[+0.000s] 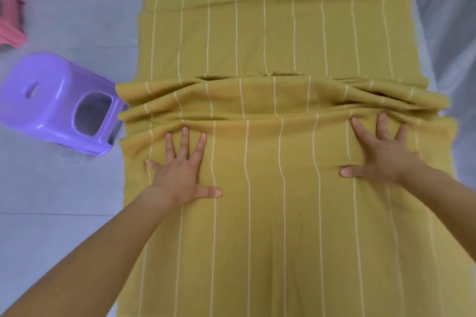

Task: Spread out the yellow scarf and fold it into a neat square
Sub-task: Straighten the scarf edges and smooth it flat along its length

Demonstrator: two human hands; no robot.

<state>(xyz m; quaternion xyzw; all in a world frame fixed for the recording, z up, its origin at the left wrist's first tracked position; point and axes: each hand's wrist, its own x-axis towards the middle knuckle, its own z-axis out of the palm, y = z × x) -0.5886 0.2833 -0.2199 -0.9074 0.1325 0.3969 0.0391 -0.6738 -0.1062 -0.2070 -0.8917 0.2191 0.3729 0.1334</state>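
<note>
Yellow scarf, thin white stripes; flat on floor; bunched folds mid-length

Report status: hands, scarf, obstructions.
Left hand and right hand flat on yellow scarf. Folds bunched just ahead of both hands. Purple stool beside scarf's left edge.

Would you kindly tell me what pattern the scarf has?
Mustard yellow scarf with thin pale stripes running lengthwise, clearest in the head view.
</note>
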